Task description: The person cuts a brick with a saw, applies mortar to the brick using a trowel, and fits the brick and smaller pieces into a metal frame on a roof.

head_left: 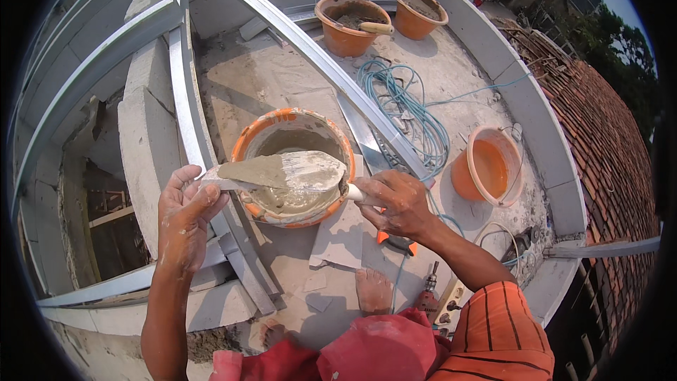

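Note:
My right hand is closed round the pale handle of a trowel. The trowel's blade lies across the top of an orange bucket, pointing left, with wet grey mortar spread along it. At the blade's far end, my left hand pinches a thin pale strip between thumb and fingers. What kind of piece it is, I cannot make out; mortar covers its right part, by the blade. More wet mortar sits inside the bucket, whose rim is smeared with it. Both hands are dusted with dried mortar.
Metal channels cross the work area. An opening drops away at left. Two orange buckets stand at the back, another bucket at right. A blue hose or cable lies coiled. A drill and power strip lie near my feet.

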Demonstrator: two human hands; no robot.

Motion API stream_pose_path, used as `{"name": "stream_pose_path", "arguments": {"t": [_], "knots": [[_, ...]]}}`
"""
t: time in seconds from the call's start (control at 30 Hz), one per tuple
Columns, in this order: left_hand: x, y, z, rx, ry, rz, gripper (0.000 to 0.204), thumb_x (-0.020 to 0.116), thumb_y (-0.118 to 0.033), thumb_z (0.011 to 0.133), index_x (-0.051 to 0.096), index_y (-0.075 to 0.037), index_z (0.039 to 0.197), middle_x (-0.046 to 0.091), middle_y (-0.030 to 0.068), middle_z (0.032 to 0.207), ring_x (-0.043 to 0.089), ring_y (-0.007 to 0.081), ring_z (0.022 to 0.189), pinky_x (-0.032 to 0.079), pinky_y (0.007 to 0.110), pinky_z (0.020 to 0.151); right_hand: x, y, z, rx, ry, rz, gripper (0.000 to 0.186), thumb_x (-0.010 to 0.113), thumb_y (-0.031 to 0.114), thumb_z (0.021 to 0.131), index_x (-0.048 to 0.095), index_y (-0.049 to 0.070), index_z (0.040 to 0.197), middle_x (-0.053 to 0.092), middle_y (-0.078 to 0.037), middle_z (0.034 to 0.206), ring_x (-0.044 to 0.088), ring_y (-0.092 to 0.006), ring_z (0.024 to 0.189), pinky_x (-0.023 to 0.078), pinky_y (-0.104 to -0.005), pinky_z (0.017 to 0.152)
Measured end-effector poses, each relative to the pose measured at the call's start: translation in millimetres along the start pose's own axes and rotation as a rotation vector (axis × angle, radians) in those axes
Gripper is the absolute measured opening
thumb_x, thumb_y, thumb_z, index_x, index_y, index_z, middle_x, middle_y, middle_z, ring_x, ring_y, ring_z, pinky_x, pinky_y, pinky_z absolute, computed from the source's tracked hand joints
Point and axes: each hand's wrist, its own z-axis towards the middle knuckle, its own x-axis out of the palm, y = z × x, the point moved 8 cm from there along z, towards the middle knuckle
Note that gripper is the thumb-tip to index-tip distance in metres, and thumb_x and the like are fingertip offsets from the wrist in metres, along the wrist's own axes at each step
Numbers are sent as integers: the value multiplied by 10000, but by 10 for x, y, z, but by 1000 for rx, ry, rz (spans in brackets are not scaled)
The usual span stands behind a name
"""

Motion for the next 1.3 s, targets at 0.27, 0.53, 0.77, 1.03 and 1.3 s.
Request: {"name": "stream_pose_path", "arguments": {"t": [0.27,0.53,0.77,1.03,1.3], "knots": [[-79,42,-17,-2,1,-41,518,694,-108,873,371,-4,1263,621,146,1075,641,160,987,540,279,917,-42,-89,-28,28,-54,23,517,798,130,639,655,165,1135,581,-32,807,596,-210,684,476,-344,563],[-384,-288,-117,85,-82,-74,452,686,-105,893,414,21,1230,627,152,1080,645,167,981,544,287,925,54,-172,-94,83,9,-62,473,788,113,647,668,149,1103,634,-52,863,625,-221,709,507,-338,606],[-965,-222,-708,103,-129,-121,336,691,-93,884,510,11,1147,647,179,1120,674,181,977,589,282,841,283,-13,13,127,33,166,442,772,78,677,655,90,1102,658,-106,902,653,-272,745,522,-368,648],[-1478,122,-1478,14,-333,-85,265,681,-101,885,551,5,1090,660,164,1086,682,176,926,596,281,805,494,-149,-135,209,96,159,383,745,50,738,646,61,1108,670,-125,1002,674,-277,848,527,-363,739],[-1730,527,-1600,-41,-493,447,324,690,-272,905,615,19,1027,696,95,848,624,107,764,485,240,681,683,-204,-235,355,210,227,397,720,43,774,639,30,1162,677,-148,1061,669,-258,901,514,-354,803]]}}
